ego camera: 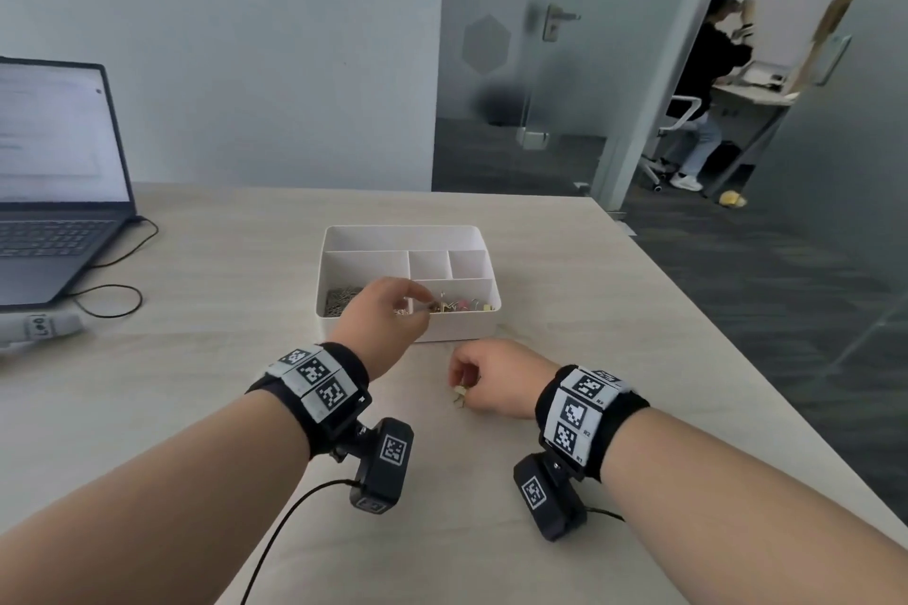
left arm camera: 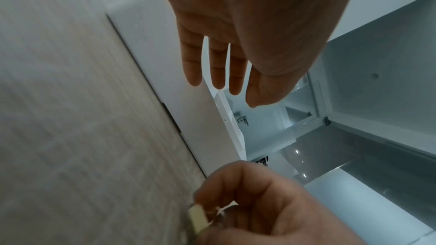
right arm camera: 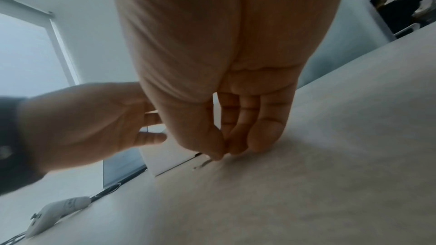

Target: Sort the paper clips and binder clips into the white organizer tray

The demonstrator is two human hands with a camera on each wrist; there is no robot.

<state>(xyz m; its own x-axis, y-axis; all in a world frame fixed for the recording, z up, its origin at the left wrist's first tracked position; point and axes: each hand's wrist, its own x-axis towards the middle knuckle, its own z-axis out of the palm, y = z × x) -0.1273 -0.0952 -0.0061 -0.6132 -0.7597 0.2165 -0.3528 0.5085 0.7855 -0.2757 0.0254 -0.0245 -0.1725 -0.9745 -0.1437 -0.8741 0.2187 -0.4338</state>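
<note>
The white organizer tray [ego camera: 408, 231] stands mid-table. Its front left compartment holds a heap of silver paper clips [ego camera: 339, 300]; coloured binder clips [ego camera: 462, 305] lie in the front right one. My left hand [ego camera: 422, 307] hovers over the tray's front edge, and in the left wrist view its fingers [left arm camera: 217, 74] are straight and hold nothing. Just in front of the tray my right hand [ego camera: 459, 383] rests on the table and pinches a cream binder clip [left arm camera: 198, 219] between thumb and fingers. A small wire clip [right arm camera: 202, 164] lies on the table by the right fingertips [right arm camera: 233, 148].
An open laptop [ego camera: 49, 192] with a black cable [ego camera: 113, 300] sits at the far left, a white controller [right arm camera: 59, 211] beside it. The table's right edge [ego camera: 737, 359] drops to grey carpet. A person [ego camera: 707, 79] sits at a desk beyond the glass door.
</note>
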